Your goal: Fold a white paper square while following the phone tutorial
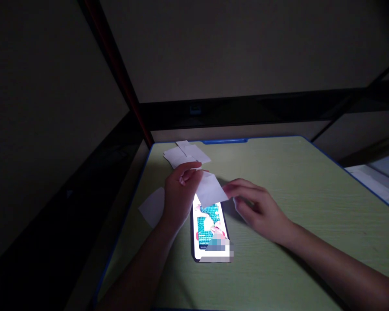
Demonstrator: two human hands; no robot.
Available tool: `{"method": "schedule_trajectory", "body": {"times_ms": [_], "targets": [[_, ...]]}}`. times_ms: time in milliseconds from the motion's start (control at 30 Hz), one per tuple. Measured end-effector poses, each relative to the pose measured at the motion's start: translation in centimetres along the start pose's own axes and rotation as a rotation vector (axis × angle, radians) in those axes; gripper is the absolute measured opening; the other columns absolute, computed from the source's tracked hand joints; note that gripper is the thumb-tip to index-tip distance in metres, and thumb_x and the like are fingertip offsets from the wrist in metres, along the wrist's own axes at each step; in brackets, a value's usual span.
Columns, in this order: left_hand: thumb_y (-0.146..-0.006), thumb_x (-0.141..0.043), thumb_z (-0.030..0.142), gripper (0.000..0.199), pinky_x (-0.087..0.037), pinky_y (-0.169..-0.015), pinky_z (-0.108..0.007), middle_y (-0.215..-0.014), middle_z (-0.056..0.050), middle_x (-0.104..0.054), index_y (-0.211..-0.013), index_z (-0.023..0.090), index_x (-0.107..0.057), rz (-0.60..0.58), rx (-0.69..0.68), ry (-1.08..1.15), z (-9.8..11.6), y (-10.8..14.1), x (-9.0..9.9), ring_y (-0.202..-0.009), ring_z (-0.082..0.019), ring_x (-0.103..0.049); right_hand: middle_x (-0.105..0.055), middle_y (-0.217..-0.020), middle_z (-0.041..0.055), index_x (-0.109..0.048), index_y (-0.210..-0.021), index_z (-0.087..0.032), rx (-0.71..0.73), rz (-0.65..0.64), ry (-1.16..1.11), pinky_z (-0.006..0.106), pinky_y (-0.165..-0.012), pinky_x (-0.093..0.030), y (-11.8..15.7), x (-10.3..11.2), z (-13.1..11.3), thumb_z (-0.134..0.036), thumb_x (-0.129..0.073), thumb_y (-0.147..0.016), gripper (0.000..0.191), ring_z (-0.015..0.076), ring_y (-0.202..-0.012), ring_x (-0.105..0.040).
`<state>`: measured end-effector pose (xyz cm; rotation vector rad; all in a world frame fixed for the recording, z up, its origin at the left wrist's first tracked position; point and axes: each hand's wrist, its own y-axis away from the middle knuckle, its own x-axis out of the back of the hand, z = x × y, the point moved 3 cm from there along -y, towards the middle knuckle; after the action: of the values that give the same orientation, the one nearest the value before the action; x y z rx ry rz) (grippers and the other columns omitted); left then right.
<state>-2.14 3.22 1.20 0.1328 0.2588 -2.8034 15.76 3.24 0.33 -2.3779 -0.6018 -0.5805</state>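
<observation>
A small sheet of white paper is pinched between the thumb and fingers of my left hand. It hangs tilted over the top part of a lit smartphone that lies face up on the table. My right hand is at the paper's right corner, its fingertips touching or almost touching that edge. Its thumb and fingers are apart, with nothing between them that I can see. The upper end of the phone is hidden behind the paper and my left hand.
Several loose white paper pieces lie overlapping near the table's far left edge. Another white sheet rests left of my left wrist, partly covered by it. The pale green table has a blue rim, and dark walls stand behind it.
</observation>
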Motion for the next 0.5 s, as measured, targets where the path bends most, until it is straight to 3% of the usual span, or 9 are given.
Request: {"method": "schedule_trajectory", "body": {"times_ms": [167,333,500], "targets": [[-0.07,-0.063,0.018,0.014,-0.049,-0.06,-0.024,-0.067,0.0,-0.069,-0.084,0.017,-0.061,-0.192,0.107,-0.048,-0.2,0.6,-1.0,-0.065,-0.014,-0.066,-0.065,-0.091,0.0042,-0.061,-0.094,-0.021,-0.096,0.202,-0.111,0.033,-0.073,-0.048,-0.4,1.2,0.2,-0.011,-0.048,-0.084,0.019,0.018,-0.086,-0.061],[-0.074,-0.061,0.022,0.021,-0.043,-0.049,-0.021,-0.07,-0.002,-0.069,-0.094,0.016,-0.06,-0.365,0.187,-0.161,-0.5,1.5,-1.7,-0.057,-0.013,-0.062,-0.063,-0.091,0.0042,-0.061,-0.096,-0.02,-0.013,0.124,-0.026,0.032,-0.073,-0.048,-0.4,0.8,-0.4,-0.016,-0.058,-0.083,0.014,0.0174,-0.084,-0.059],[-0.075,-0.059,0.021,0.018,-0.045,-0.056,-0.023,-0.078,-0.005,-0.069,-0.091,0.014,-0.061,-0.396,0.149,-0.202,-0.5,1.4,-1.8,-0.073,-0.016,-0.065,-0.062,-0.093,0.005,-0.065,-0.094,-0.019,0.057,0.037,-0.028,0.031,-0.073,-0.048,-0.6,0.8,-0.8,-0.012,-0.058,-0.08,0.017,0.0174,-0.087,-0.06]]}}
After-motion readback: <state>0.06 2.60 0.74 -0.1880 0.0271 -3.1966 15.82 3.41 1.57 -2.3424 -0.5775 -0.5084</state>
